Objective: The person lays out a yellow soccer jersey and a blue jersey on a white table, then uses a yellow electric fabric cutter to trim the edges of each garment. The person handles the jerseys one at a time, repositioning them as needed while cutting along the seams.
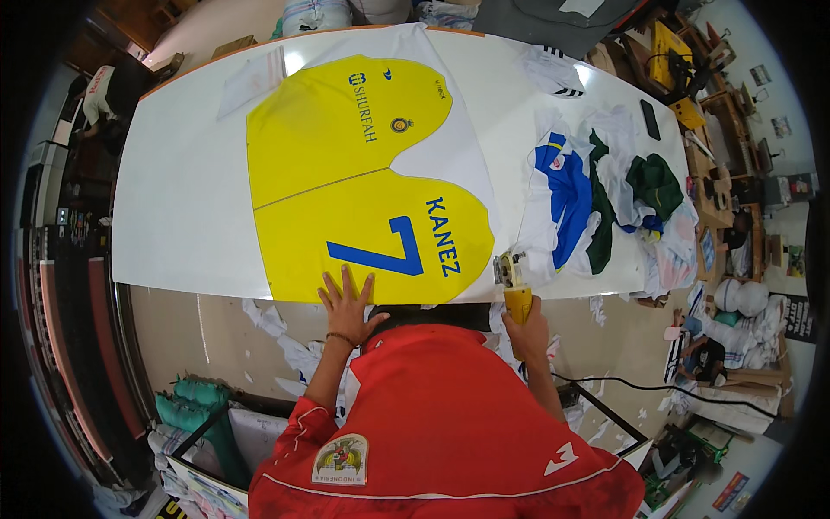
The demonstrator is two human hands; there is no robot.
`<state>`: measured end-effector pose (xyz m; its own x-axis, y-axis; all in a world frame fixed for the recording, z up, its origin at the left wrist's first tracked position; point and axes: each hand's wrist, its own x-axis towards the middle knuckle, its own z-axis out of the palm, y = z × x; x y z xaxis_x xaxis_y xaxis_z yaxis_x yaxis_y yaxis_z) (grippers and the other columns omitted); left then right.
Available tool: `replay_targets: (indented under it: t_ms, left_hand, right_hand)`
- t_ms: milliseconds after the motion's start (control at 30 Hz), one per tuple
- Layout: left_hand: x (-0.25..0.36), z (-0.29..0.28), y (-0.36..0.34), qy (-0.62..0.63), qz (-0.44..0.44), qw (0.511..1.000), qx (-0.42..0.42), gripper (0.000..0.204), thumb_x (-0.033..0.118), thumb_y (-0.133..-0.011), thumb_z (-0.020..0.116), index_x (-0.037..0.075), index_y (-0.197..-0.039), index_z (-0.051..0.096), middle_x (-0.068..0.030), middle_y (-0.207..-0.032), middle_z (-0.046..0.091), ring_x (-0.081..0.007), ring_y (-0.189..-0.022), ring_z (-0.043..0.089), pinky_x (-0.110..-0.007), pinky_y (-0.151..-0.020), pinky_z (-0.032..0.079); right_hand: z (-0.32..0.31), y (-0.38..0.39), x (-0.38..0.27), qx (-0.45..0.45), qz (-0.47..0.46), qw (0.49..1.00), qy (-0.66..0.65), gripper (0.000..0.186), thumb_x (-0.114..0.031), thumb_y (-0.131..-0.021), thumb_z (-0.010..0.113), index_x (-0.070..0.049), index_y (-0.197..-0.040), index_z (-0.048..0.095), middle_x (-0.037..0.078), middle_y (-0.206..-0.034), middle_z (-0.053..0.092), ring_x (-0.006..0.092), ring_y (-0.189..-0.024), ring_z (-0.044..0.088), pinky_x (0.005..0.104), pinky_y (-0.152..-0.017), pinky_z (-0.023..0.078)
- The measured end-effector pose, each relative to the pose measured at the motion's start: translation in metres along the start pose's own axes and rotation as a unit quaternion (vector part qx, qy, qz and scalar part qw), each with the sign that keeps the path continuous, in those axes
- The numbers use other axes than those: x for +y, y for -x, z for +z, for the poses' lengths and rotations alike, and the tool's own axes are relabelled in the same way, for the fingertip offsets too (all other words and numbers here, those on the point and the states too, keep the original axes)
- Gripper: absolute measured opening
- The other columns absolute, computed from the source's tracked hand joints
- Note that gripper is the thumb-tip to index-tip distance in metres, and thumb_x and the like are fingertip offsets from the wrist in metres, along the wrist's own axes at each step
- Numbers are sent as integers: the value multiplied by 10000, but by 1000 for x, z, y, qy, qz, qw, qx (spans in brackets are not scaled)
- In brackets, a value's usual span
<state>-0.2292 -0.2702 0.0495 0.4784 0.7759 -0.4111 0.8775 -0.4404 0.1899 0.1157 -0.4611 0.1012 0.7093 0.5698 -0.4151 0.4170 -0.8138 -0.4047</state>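
A yellow printed jersey fabric [320, 130] with blue lettering lies flat on the white table [181, 208]; two curved panels show on it, split by a thin dark line. My left hand [347, 304] rests on its near edge, fingers spread, below the large blue numeral. In my right hand [527, 329] is a yellow corded electric fabric cutter [517, 301], gripped by its handle. The cutter's metal head stands at the table's near edge, just right of the yellow panel's lower right curve. White fabric [445, 160] extends beyond the yellow on the right.
Blue, green and white fabric scraps [566, 199] are heaped on the right of the table, near a black phone [650, 119]. A black cord [640, 381] runs off right. Offcuts [298, 355] litter the floor. Another person [108, 95] is at the far left.
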Motion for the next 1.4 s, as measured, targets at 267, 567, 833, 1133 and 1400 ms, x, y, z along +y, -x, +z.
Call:
replay_targets:
  t_ms: [267,567,833,1133,1400]
  left_hand:
    - [-9,18,19,84,18,983,160,540,433,-939,771,181,-1409,681,-252,-1602,441,-523,-1455,399,-648,-1175,373]
    - [-25,22,-3,167,-15,953,254,275,258,-908,805,55,-1092,788,-163,-1102,748,-378,-1043,687,-487,-922,561]
    - [-23,20,-2,174,-10,946,273,239,214,-897,820,57,-1071,776,-168,-1093,733,-382,-1041,676,-474,-912,561]
    - [-21,18,-6,176,-37,946,270,242,243,-894,816,57,-1048,794,-170,-1065,735,-392,-1012,678,-489,-890,570]
    - [-23,20,-8,185,-40,941,281,234,243,-890,817,60,-1035,796,-169,-1039,730,-391,-1004,679,-489,-881,570]
  right_hand:
    - [-16,-27,-17,-10,-48,998,32,609,-398,-861,782,-103,-1328,524,290,-1008,749,521,-973,719,615,-813,553]
    - [-29,-56,-25,-24,-72,996,36,571,-364,-836,804,-105,-1273,544,272,-1002,756,522,-975,720,598,-812,567]
    - [-38,-74,-34,-42,-89,992,76,595,-406,-838,776,-107,-1296,543,266,-1038,752,507,-1010,718,593,-853,558]
    - [-32,-85,-52,-40,-91,993,61,616,-392,-834,769,-92,-1315,529,282,-1064,741,514,-1027,710,587,-876,552]
    - [-24,-100,-70,-20,-85,995,51,615,-379,-829,774,-74,-1303,526,296,-1057,744,522,-1019,714,593,-865,557]
